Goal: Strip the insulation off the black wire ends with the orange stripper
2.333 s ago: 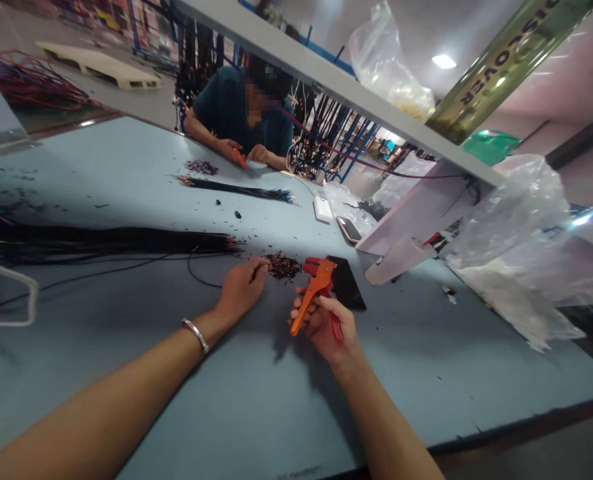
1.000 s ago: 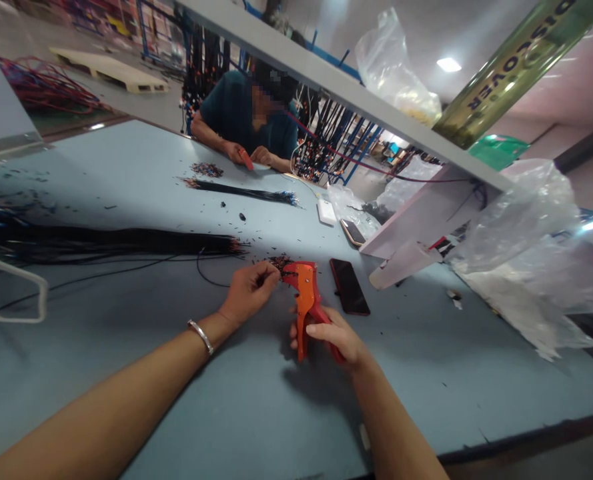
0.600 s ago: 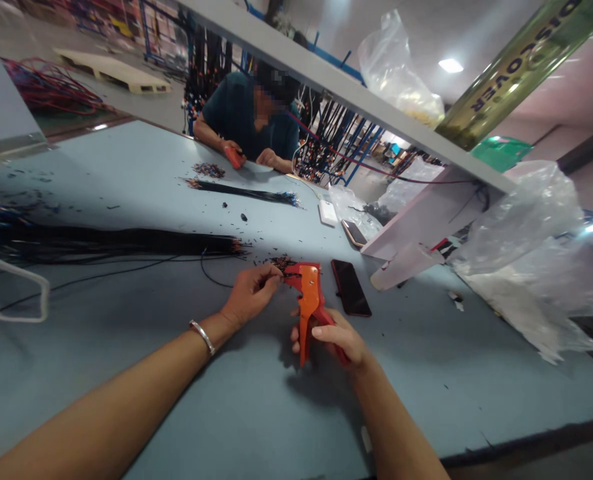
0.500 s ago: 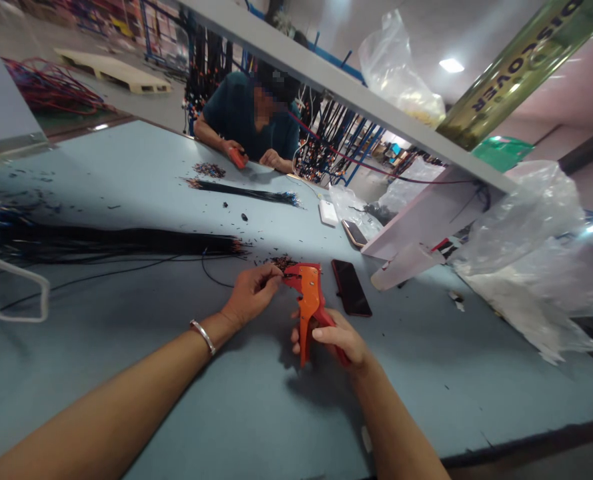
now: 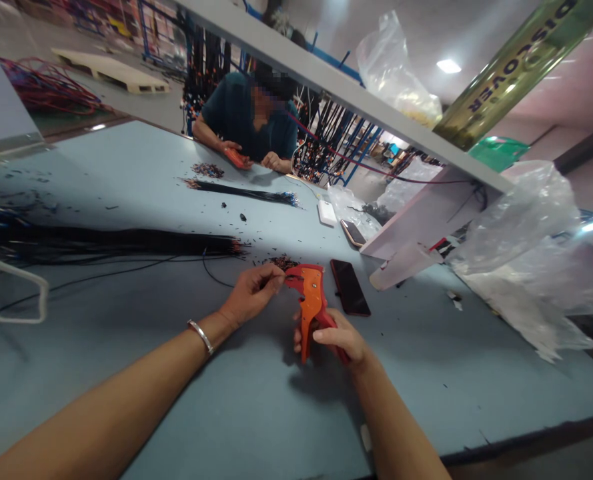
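Note:
My right hand (image 5: 333, 338) is wrapped round the handles of an orange and red wire stripper (image 5: 312, 293), its jaws pointing left. Just left of those jaws, my left hand (image 5: 256, 290) pinches a thin black wire (image 5: 215, 277), whose end reaches toward the jaws. Whether the jaws touch the wire end is too small to tell. Behind both hands lies a small heap of cut scraps (image 5: 282, 261). A thick bundle of black wires (image 5: 126, 241) stretches across the left of the table, with copper-coloured ends facing me and blue ends at the far left.
Across the table a person (image 5: 251, 123) holds a red-orange tool (image 5: 235, 157) near a smaller wire bundle (image 5: 246, 192). A dark phone (image 5: 350, 287) lies right of my stripper. A shelf (image 5: 346, 100) crosses above, plastic bags (image 5: 521, 220) lie at right, and a white bent frame (image 5: 43, 300) stands at left.
The stripper has shifted slightly right and its jaws have drawn a little away from my left fingers. Across the table, the person's red-orange tool has tilted in their hand.

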Tool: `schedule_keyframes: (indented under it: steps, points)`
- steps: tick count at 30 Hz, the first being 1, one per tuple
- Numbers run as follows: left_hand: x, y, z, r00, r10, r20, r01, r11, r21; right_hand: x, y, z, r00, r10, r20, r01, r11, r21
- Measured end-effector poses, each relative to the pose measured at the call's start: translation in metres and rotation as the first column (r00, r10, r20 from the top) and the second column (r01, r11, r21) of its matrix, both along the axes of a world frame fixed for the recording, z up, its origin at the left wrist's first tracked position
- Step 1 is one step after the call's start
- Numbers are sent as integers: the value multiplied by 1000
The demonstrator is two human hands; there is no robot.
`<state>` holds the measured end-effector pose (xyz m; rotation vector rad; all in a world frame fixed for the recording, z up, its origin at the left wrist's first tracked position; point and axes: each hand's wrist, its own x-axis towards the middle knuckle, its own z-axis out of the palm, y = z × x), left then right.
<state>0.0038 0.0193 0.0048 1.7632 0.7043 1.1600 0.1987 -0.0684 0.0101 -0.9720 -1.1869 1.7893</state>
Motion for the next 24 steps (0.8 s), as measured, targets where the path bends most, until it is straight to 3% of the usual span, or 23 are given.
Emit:
schedule_keyframes:
  steps: [24]
  points:
    - [-1,0,0,1000,2,14,-3,999,36,0,0,5,994,-20,110,4,990,140]
